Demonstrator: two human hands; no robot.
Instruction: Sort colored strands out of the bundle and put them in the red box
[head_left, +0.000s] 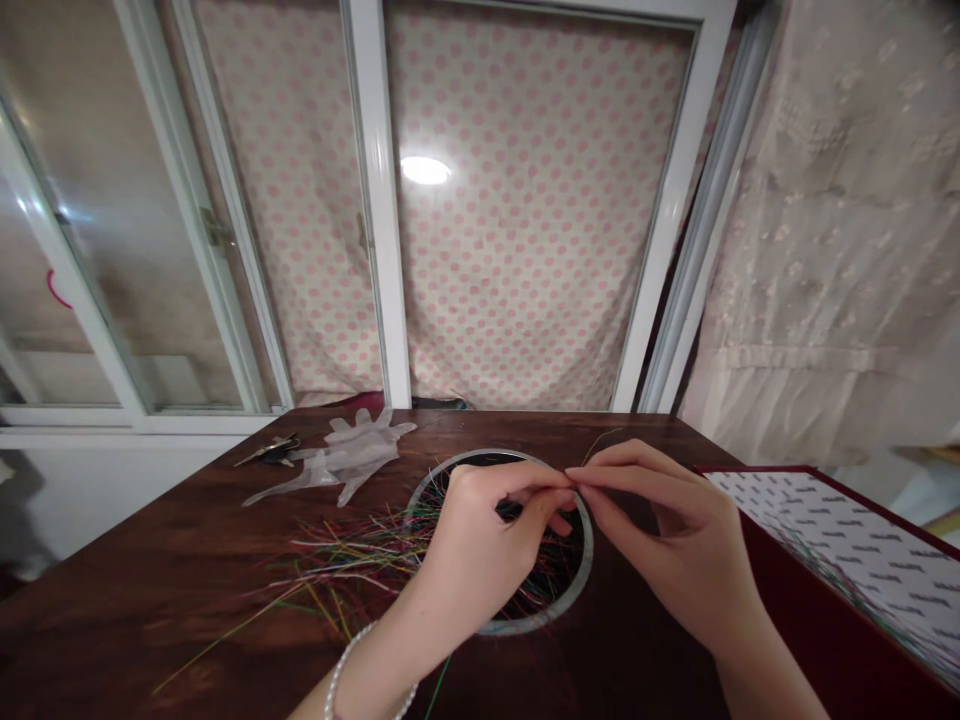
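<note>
Both hands meet above a round dark container with a grey rim (587,560). My left hand (487,540), with a beaded bracelet (346,665) at the wrist, is closed in a pinch. Its fingertips touch those of my right hand (667,530), which is pinched too. A thin yellowish wire (602,437) sticks up from behind the right fingertips; the fingers hide the rest of it. Many thin coloured wires (352,550), in red, green, yellow and white, lie in the container and spill over its left side onto the table.
The dark wooden table (150,620) bears clear plastic gloves (352,455) and a bunch of keys (276,450) at the back left. On the right stands a dark red box (795,600) with printed white lining and more wires inside. Windows (525,220) rise behind the table.
</note>
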